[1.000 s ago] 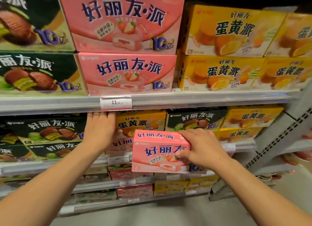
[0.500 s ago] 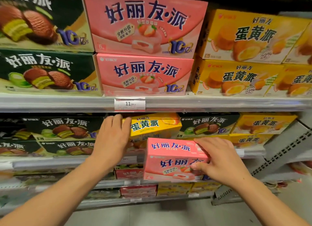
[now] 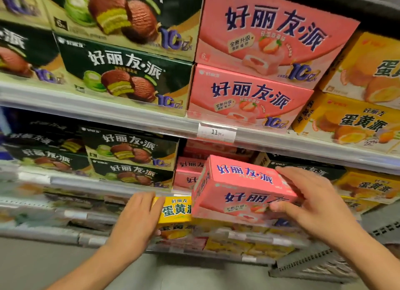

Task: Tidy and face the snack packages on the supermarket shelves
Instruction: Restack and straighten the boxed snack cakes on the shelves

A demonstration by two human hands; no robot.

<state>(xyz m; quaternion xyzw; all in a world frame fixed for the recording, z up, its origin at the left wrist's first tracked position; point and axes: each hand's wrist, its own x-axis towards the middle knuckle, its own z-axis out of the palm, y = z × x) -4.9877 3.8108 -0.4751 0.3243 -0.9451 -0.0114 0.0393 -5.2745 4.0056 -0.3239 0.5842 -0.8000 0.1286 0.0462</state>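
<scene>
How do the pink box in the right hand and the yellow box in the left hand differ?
The pink box is held higher, tilted, by the right hand; the yellow box sits lower, level, gripped by the left hand. The pink box partly covers the yellow box. Both are off the shelf, print forward.

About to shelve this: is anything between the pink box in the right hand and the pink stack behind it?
Nothing visible blocks it. The pink box, gripped by the right hand, sits just before the pink stack. The left hand holds the yellow box lower, out of the way.
</scene>
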